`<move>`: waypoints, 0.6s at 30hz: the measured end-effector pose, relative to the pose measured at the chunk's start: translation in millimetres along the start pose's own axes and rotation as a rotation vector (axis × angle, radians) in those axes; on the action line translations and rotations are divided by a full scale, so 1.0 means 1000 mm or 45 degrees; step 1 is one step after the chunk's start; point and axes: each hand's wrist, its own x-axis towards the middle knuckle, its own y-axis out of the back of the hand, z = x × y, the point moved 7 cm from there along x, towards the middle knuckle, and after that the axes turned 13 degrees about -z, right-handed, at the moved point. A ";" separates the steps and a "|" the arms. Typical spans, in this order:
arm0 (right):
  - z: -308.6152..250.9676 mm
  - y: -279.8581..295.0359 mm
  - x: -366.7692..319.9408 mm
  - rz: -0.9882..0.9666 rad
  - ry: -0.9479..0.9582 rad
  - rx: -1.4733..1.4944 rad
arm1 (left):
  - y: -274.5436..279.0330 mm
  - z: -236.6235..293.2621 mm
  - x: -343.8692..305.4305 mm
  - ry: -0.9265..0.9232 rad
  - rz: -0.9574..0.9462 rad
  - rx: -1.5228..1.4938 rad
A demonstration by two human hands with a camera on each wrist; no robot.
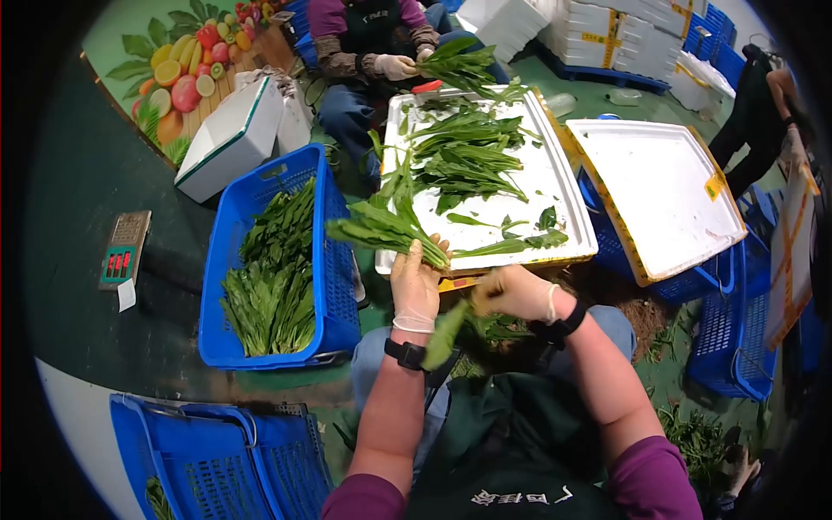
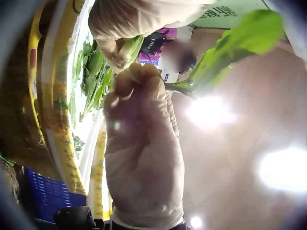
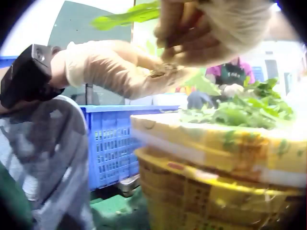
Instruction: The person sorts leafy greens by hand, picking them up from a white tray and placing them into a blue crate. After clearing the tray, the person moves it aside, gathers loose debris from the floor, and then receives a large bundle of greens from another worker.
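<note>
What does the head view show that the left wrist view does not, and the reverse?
Only head: the scale with red digits and the wearer's apron.
Only left wrist: the bright ceiling lights.
Both: the left hand gripping a bunch of greens, the right hand pinching a leaf.

Dark green floor beneath a fruit-printed wall panel (image 1: 186,65), bright ceiling lights (image 2: 283,170).

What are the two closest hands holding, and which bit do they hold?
The left hand holds a bunch of leafy greens by the stem ends. The right hand pinches a single leaf by its narrow end.
</note>
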 end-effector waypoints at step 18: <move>0.027 0.043 -0.026 0.883 -0.104 0.804 | -0.046 -0.046 -0.020 0.319 -0.257 0.266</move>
